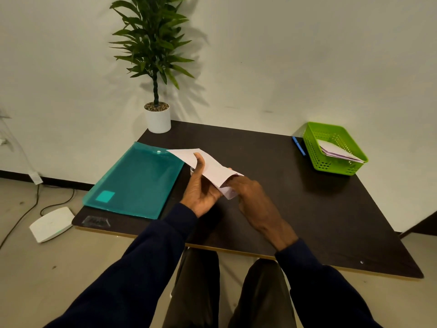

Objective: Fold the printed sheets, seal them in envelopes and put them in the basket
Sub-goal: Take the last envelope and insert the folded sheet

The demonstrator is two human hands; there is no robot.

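Plain off-white wall [283, 55], evenly lit. Beige floor [28, 268] carried a white device [52, 224] and dark cables [30, 209]. Dark table [307, 209] stood against the wall, potted plant [158, 117] at its far left corner.

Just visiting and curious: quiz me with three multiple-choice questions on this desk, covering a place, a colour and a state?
1. Where is the green basket?
A. on the floor
B. far right corner of the table
C. beside the plant
2. The pen beside the basket is:
A. red
B. blue
C. black
3. The white envelope is:
A. held in both hands
B. lying flat on the table
C. torn in half
Answers: B, it sits at that corner. B, its barrel is blue. A, the left hand and right hand both grip it.
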